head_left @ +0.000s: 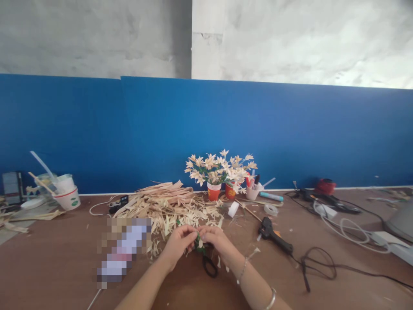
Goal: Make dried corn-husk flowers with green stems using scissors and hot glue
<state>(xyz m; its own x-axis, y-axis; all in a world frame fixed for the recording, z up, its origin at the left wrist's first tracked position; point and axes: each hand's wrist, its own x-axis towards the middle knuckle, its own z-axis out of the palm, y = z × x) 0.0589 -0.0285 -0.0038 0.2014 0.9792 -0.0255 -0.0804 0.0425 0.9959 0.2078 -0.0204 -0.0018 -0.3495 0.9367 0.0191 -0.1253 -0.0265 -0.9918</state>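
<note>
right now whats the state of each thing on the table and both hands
left hand: pinched on a small green piece
right hand: pinched on the same piece
scissors: flat on the table, under the hands
glue gun: lying on its side, cord attached
straw pile: loose heap behind the hands
flower cups: upright, holding flowers
tape roll: lying flat
white cup: upright, sticks inside

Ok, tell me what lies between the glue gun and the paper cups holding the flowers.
In the head view, a thin stick and a white tape roll lie between the glue gun and the paper cups.
</note>
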